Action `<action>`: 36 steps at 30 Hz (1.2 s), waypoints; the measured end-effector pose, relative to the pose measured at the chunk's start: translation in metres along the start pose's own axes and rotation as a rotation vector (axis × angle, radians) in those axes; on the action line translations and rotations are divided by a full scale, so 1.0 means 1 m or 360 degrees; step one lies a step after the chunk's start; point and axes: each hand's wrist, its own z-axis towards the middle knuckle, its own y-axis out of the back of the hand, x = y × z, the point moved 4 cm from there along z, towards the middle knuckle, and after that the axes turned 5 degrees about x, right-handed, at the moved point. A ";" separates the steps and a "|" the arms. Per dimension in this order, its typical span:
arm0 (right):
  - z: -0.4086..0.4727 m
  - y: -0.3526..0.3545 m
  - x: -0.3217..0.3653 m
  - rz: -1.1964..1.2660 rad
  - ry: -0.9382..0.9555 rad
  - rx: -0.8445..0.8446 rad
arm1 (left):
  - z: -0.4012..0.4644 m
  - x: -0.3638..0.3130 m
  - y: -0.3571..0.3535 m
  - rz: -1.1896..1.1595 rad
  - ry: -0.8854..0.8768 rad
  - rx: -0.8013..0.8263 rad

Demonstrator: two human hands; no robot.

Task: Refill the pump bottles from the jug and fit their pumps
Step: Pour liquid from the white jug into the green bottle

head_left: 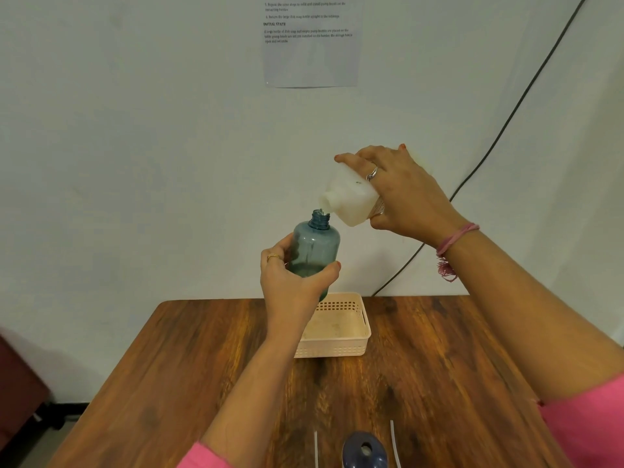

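Note:
My left hand point(292, 282) grips a translucent blue pump bottle point(315, 246) around its lower body, held upright in the air above the table with its threaded neck uncapped. My right hand point(401, 194) holds a white jug point(351, 201) tipped down to the left, so its spout sits just above and right of the bottle's mouth. A thin clear trickle shows at the bottle's neck. A second dark blue bottle point(364, 450) stands at the near edge, seen from above with its mouth uncapped. Two white pump tubes point(316, 449) point(395, 442) lie either side of it.
A cream perforated basket point(366, 329) sits at the back middle of the brown wooden table point(189, 359), below my left hand. A printed sheet point(309, 42) hangs on the white wall. A black cable point(499, 130) runs down the wall to the table's back edge.

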 end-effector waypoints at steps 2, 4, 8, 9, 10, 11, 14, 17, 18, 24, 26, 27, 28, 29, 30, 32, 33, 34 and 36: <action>0.000 -0.001 0.000 -0.0006 0.0003 0.0005 | 0.000 0.000 0.000 0.0005 0.0003 -0.0005; 0.001 -0.001 0.000 -0.0011 0.0002 0.0007 | 0.000 0.000 0.000 0.0010 0.0000 -0.0008; 0.001 0.000 -0.001 -0.0025 0.0002 0.0029 | 0.000 0.000 0.000 -0.0001 -0.0003 -0.0006; 0.002 -0.001 0.000 -0.0030 0.0004 0.0034 | -0.001 0.000 0.000 -0.0003 -0.0004 -0.0001; 0.002 -0.001 0.000 -0.0032 0.0006 0.0037 | 0.000 0.000 0.000 -0.0010 -0.0004 0.0001; 0.002 -0.001 0.000 -0.0031 0.0007 0.0039 | 0.000 0.000 0.000 -0.0017 -0.0003 0.0001; 0.002 -0.001 0.000 -0.0032 0.0010 0.0034 | -0.001 -0.001 0.000 -0.0006 -0.0002 -0.0001; 0.002 0.000 0.000 -0.0041 0.0015 0.0019 | -0.001 -0.001 0.000 -0.0016 -0.0001 -0.0004; 0.002 0.000 0.000 -0.0043 0.0013 0.0019 | -0.001 -0.001 0.000 -0.0025 -0.0001 -0.0007; 0.003 -0.001 0.001 -0.0051 0.0016 0.0022 | -0.001 -0.001 0.001 -0.0028 0.0005 -0.0009; 0.003 -0.001 0.001 -0.0056 0.0017 0.0025 | -0.001 -0.001 0.000 -0.0033 0.0007 -0.0005; 0.002 -0.001 0.000 -0.0055 0.0015 0.0024 | -0.001 -0.001 0.000 -0.0035 0.0008 -0.0005; 0.002 0.000 0.000 -0.0054 0.0013 0.0024 | -0.002 -0.001 0.000 -0.0036 0.0008 -0.0006; 0.002 0.000 0.000 -0.0055 0.0014 0.0024 | -0.002 -0.001 0.000 -0.0034 0.0008 -0.0006; 0.002 0.000 0.001 -0.0054 0.0014 0.0024 | -0.002 -0.001 0.000 -0.0031 0.0008 -0.0004; 0.002 0.000 0.001 -0.0051 0.0011 0.0021 | -0.002 -0.001 0.000 -0.0031 0.0008 -0.0001; 0.002 0.000 0.002 -0.0050 0.0011 0.0021 | -0.002 -0.001 0.000 -0.0033 0.0007 0.0000; 0.002 0.001 0.002 -0.0051 0.0011 0.0022 | -0.002 -0.001 0.000 -0.0034 0.0007 0.0000; 0.001 0.001 0.002 -0.0059 0.0014 0.0027 | -0.002 -0.001 0.000 -0.0028 0.0007 0.0002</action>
